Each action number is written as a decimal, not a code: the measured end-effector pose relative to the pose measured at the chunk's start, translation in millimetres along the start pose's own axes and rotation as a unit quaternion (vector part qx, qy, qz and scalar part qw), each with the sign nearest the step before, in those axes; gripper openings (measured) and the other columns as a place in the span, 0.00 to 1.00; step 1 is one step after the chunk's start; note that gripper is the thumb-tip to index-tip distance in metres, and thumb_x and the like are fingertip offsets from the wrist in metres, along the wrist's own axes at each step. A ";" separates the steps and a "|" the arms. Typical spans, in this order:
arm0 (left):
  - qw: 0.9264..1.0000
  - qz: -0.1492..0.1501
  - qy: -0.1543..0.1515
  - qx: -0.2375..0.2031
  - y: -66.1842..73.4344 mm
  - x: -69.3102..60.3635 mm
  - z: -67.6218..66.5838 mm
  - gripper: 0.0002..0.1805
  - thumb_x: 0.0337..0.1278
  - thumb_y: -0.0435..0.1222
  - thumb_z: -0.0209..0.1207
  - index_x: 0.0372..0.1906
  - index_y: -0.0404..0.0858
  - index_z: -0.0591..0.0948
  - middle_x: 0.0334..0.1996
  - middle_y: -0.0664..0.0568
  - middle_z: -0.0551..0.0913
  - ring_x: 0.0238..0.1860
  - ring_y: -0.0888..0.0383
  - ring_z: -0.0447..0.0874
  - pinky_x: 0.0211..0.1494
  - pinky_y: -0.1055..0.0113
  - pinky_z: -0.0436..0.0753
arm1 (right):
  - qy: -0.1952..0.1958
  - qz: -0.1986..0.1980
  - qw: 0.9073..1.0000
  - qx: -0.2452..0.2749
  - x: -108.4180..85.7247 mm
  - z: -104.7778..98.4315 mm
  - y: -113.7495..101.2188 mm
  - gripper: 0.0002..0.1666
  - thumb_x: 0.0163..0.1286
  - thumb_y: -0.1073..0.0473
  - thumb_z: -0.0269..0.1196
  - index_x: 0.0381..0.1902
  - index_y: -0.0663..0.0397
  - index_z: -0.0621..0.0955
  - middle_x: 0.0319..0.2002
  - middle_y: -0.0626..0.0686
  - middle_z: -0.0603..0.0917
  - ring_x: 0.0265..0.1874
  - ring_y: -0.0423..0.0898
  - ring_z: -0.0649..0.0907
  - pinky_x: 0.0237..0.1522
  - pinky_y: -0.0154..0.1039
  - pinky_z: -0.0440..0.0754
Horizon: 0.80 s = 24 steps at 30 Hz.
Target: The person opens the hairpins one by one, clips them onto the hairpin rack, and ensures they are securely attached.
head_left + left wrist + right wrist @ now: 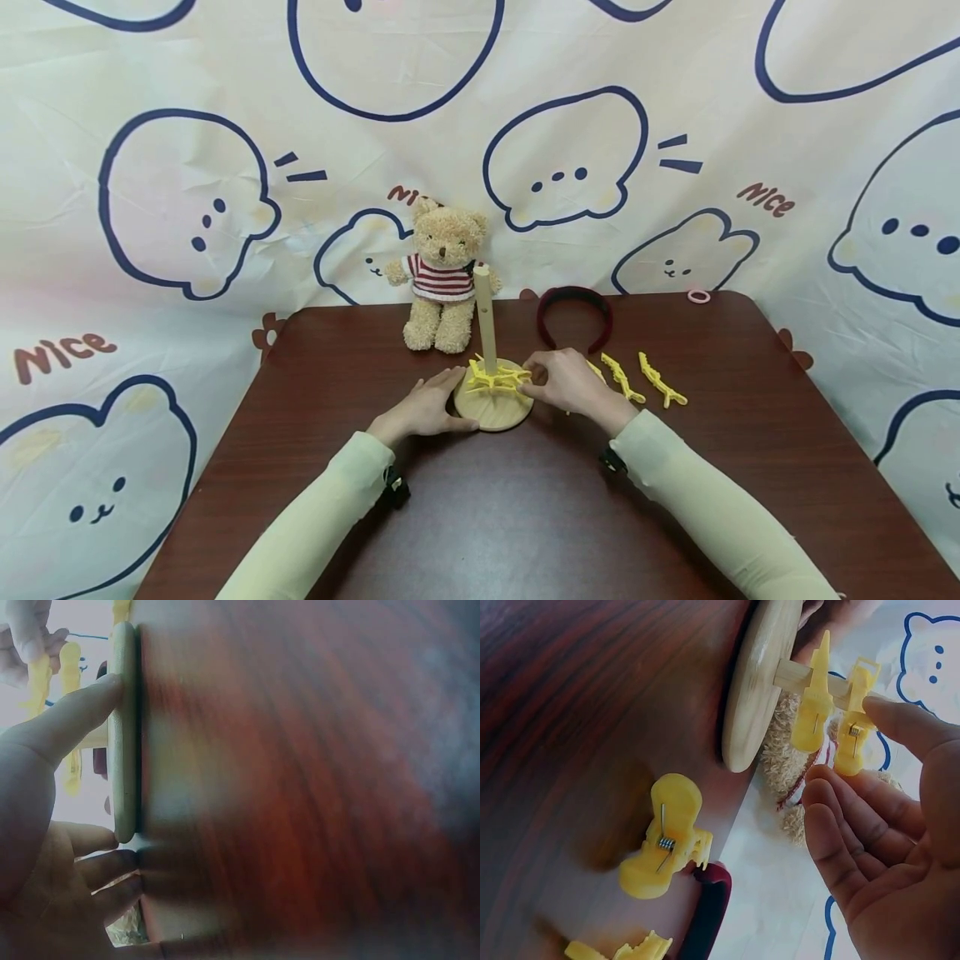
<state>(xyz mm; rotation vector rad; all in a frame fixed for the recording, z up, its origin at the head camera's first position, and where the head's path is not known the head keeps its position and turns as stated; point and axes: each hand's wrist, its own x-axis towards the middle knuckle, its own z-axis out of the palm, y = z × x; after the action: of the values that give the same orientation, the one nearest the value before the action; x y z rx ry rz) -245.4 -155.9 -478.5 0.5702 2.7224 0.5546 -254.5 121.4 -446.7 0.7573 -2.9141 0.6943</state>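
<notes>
Right hand (pixel 566 382): thumb on one lever of a yellow clip (pixel 853 733), fingertips at the opposite lever, narrow pinch. Clip sits right at the wooden post (pixel 487 325), upper part of the post passing by it; can't tell if its teeth close round the wood. Clip looks like thin plastic: likely very light, stiff, a bit slick, with a small metal spring that should push back. Best hold is the flat lever ends, squeezed evenly; the slim toothed arms look easiest to snap.

Just beside the pinch, toward the base, a second yellow clip (pixel 812 720) is on the post. Left of the pinch, left hand (pixel 423 407) holds the round wooden base (pixel 491 414), thumb and fingers set wide around its rim. Base probably rigid and moderately heavy; rim is the sure hold.

Right of the pinch, loose yellow clips (pixel 662 381) lie on the table (pixel 487 517). Beyond it: dark red headband (pixel 573 292); farther left, teddy bear (pixel 442 283).
</notes>
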 end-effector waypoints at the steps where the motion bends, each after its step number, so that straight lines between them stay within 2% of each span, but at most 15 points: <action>1: 1.000 0.001 0.001 -0.001 -0.2 0.2 0.1 0.60 0.51 0.64 0.66 0.81 0.39 0.50 0.80 0.44 0.54 0.81 0.46 0.48 0.79 0.38 0.49 | -0.002 0.003 1.000 0.002 -0.6 -0.5 0.5 0.21 0.60 0.43 0.72 0.45 0.49 0.86 0.35 0.47 0.89 0.35 0.43 0.86 0.39 0.40 0.84; 9: 1.000 0.008 0.010 -0.001 -2.0 1.6 1.6 0.61 0.50 0.64 0.67 0.80 0.37 0.52 0.79 0.42 0.56 0.80 0.45 0.50 0.78 0.36 0.52 | 0.002 0.011 0.999 0.034 -7.9 -6.3 10.1 0.23 0.61 0.40 0.71 0.46 0.48 0.86 0.37 0.45 0.89 0.36 0.39 0.86 0.40 0.40 0.85; 17: 1.000 0.005 0.008 -0.007 -0.7 0.6 0.6 0.61 0.50 0.64 0.67 0.80 0.38 0.51 0.79 0.43 0.55 0.81 0.46 0.49 0.79 0.38 0.51 | 0.012 0.034 0.999 0.034 -19.9 -16.4 25.2 0.23 0.63 0.42 0.70 0.49 0.49 0.86 0.41 0.48 0.89 0.39 0.46 0.86 0.42 0.45 0.85; 24: 1.000 0.003 0.006 -0.010 -0.1 -0.9 0.1 0.61 0.50 0.63 0.67 0.80 0.38 0.51 0.80 0.44 0.55 0.81 0.46 0.49 0.79 0.38 0.50 | 0.020 0.067 0.997 0.040 -34.3 -27.7 39.4 0.22 0.64 0.42 0.70 0.49 0.48 0.86 0.40 0.47 0.89 0.38 0.43 0.85 0.42 0.44 0.85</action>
<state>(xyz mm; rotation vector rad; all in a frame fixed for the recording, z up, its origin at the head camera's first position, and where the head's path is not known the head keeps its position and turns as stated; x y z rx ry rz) -244.6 -156.4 -478.4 0.5729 2.7236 0.5872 -244.7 179.6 -443.5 0.5521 -2.9366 0.8328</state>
